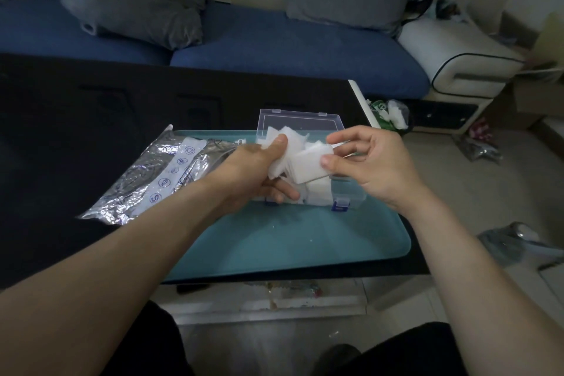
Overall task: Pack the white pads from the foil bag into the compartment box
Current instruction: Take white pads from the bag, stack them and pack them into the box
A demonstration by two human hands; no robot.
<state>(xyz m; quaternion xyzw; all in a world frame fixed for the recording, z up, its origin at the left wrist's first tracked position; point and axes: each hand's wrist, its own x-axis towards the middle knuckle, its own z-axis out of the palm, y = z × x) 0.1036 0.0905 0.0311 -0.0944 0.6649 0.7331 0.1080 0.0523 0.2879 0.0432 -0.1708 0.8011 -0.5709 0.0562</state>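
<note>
A blue sofa point(274, 49) with grey cushions point(134, 3) is lying well beyond the hands, behind a black table point(61, 137). A teal tray point(290, 241) is sitting on the table under both hands, its long axis running left to right. A foil bag point(143, 180) is lying to the left of the left hand, partly on the tray's edge, its long axis running diagonally from near left to far right, mouth end toward the hand. A clear compartment box point(348, 195) is sitting on the tray directly beneath the grip, lid point(299, 122) standing open on the far side, blue latches facing the person, long axis left to right. The left hand point(253, 174) is curling round a loose bunch of white pads point(287, 149), thumb pressing on top. The right hand point(369, 165) is pinching one flat stack of pads point(308, 165) between thumb and forefinger, remaining fingers loosely spread; the stack is lying roughly level, its long axis left to right, between the two hands and just above the box. More pads are lying inside the box below; which compartment cannot be told
</note>
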